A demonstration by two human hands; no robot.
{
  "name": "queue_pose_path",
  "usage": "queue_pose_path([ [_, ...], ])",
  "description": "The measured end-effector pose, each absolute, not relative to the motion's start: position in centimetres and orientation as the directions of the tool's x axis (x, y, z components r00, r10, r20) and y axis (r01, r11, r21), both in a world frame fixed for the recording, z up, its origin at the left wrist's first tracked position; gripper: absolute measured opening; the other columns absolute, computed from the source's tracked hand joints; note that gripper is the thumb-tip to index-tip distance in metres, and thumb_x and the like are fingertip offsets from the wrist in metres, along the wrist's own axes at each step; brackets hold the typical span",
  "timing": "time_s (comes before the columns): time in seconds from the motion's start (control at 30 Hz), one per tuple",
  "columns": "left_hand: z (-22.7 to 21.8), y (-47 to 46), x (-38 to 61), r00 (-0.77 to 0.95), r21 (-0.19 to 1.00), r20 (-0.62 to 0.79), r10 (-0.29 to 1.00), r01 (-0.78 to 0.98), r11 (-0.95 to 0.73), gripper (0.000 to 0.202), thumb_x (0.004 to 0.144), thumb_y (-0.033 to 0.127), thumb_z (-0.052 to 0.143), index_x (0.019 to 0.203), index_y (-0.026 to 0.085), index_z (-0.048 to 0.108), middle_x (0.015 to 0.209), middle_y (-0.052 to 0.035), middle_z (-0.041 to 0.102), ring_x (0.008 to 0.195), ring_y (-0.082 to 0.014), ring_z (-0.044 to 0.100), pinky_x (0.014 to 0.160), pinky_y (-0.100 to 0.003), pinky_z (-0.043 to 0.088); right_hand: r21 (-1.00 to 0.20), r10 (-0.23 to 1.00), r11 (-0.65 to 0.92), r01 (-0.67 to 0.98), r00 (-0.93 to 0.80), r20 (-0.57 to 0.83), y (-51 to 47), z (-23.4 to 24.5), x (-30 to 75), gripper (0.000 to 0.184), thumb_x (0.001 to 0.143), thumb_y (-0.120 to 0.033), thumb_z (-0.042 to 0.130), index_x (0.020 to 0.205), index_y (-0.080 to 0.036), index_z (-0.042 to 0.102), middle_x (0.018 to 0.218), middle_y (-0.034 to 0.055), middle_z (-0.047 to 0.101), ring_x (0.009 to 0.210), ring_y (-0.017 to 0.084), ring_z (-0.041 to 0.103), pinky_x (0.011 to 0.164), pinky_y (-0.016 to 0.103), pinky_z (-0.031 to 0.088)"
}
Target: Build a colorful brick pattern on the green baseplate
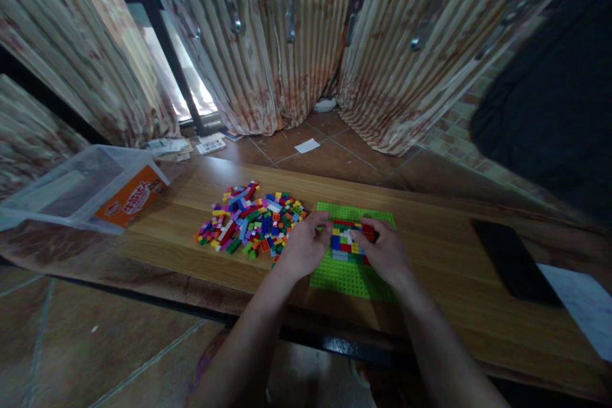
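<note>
A bright green studded baseplate [354, 284] lies on the wooden table, with a flat build of toy building bricks [342, 245] in red, blue, yellow, white and grey on its middle. My left hand [306, 245] is at the build's left side, its fingers curved and slightly apart, with nothing visible between them. At the right side of the build, my right hand [385, 248] bends its index finger and thumb around the red bricks [368, 232]. Whether it grips a loose brick or only presses the build cannot be made out. Its other fingers are partly hidden.
Left of the baseplate spreads a pile of loose mixed bricks [243, 220]. A clear plastic box [71, 204] with an orange label stands at the table's left end. A black flat object [514, 261] and a white sheet [581, 299] lie at the right. Striped curtains [268, 57] hang behind.
</note>
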State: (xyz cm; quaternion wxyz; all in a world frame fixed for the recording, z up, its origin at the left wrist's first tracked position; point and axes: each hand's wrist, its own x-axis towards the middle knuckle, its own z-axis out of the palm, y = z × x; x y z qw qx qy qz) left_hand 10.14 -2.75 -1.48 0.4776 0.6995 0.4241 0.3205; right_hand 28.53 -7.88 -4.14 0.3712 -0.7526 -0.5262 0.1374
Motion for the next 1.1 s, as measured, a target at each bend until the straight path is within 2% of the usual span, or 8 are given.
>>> queue_pose_path([
  [0.1,-0.6,-1.4,8.1,0.340,0.894,0.092,0.936,0.385,-0.228,0.028,0.085,0.016,0.050,0.108,0.015,0.067,0.102,-0.0082,0.072,0.093,-0.0188,0.067,0.084,-0.029,0.053,-0.750,0.875,-0.197,0.631,0.458,0.156,-7.9,-3.6,29.0,0.051,0.080,-0.057,0.056,0.107,-0.016,0.070,0.103,0.0132,0.069,0.092,0.025,0.064,0.086,0.044,0.049],
  [0.2,0.1,-0.6,5.8,0.300,0.775,0.084,0.950,0.579,-0.251,0.024,0.081,0.014,0.054,0.098,0.017,0.071,0.094,-0.0056,0.073,0.084,-0.0182,0.067,0.083,-0.030,0.052,-0.769,0.838,-0.222,0.600,0.520,0.163,-7.9,-3.1,29.1,0.050,0.080,-0.055,0.055,0.105,-0.016,0.072,0.100,0.0128,0.070,0.089,0.025,0.064,0.083,0.042,0.049],
  [0.4,0.6,-1.0,3.6,0.375,0.517,0.065,0.925,0.780,-0.352,0.023,0.074,0.012,0.061,0.092,0.020,0.073,0.104,-0.0071,0.068,0.088,-0.0203,0.065,0.084,-0.031,0.051,-0.770,0.841,-0.192,0.608,0.506,0.190,-7.8,-3.0,28.9,0.044,0.079,-0.052,0.056,0.102,-0.018,0.073,0.099,0.0111,0.069,0.087,0.024,0.064,0.078,0.040,0.049],
  [0.53,0.7,-1.6,4.1,0.389,0.430,0.051,0.920,0.823,-0.371,0.022,0.074,0.013,0.060,0.090,0.021,0.072,0.106,-0.0082,0.065,0.087,-0.0210,0.065,0.084,-0.032,0.051,-0.770,0.847,-0.192,0.608,0.500,0.183,-7.8,-3.2,28.9,0.044,0.079,-0.052,0.056,0.102,-0.018,0.072,0.100,0.0110,0.069,0.086,0.023,0.064,0.076,0.039,0.049],
  [0.8,0.5,-1.7,4.4,0.397,0.454,0.076,0.915,0.803,-0.386,0.018,0.080,0.014,0.057,0.084,0.020,0.073,0.104,-0.0090,0.065,0.089,-0.0216,0.064,0.085,-0.033,0.051,-0.755,0.855,-0.169,0.634,0.475,0.207,-7.9,-2.7,28.9,0.042,0.080,-0.050,0.055,0.099,-0.017,0.073,0.096,0.0106,0.070,0.084,0.023,0.063,0.076,0.038,0.049],
  [0.93,0.6,-1.3,4.2,0.400,0.550,0.142,0.906,0.729,-0.408,0.015,0.083,0.018,0.054,0.088,0.018,0.069,0.102,-0.0078,0.066,0.087,-0.0195,0.064,0.080,-0.030,0.049,-0.783,0.838,-0.168,0.598,0.505,0.206,-7.9,-2.2,28.7,0.040,0.080,-0.047,0.056,0.098,-0.016,0.073,0.097,0.0118,0.070,0.085,0.023,0.064,0.078,0.039,0.049],
  [1.1,1.1,-1.5,5.0,0.451,0.704,0.130,0.883,0.585,-0.402,0.020,0.091,0.025,0.046,0.091,0.017,0.064,0.078,-0.0025,0.067,0.071,-0.0155,0.061,0.067,-0.025,0.045,-0.859,0.797,-0.083,0.505,0.551,0.247,-8.0,-1.9,28.7,0.033,0.082,-0.044,0.056,0.093,-0.018,0.073,0.096,0.0101,0.072,0.086,0.023,0.066,0.082,0.040,0.051],
])
